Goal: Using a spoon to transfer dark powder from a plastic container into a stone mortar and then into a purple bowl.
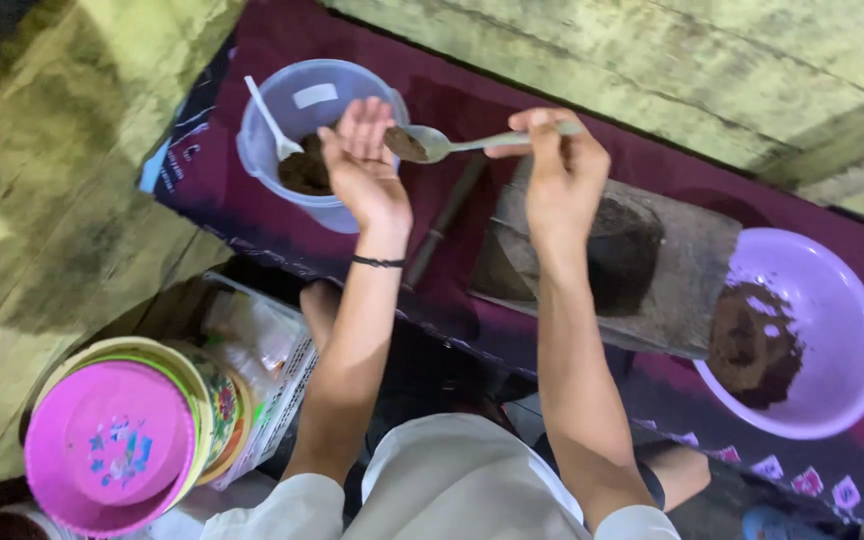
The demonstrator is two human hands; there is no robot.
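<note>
Two bare hands meet over a translucent plastic tub (pixel 297 110) of dark brown paste: the left hand (pixel 364 165) is held open, palm up, fingers loosely spread, while the right hand (pixel 560 170) pinches the handle of a metal spoon (pixel 442 143) whose bowl, loaded with paste, sits just beside the left fingertips. A white plastic spoon (pixel 270 120) stands in the tub, and to the right a flat grinding stone (pixel 677 265) leads to a lilac bowl (pixel 832 300) holding more paste.
</note>
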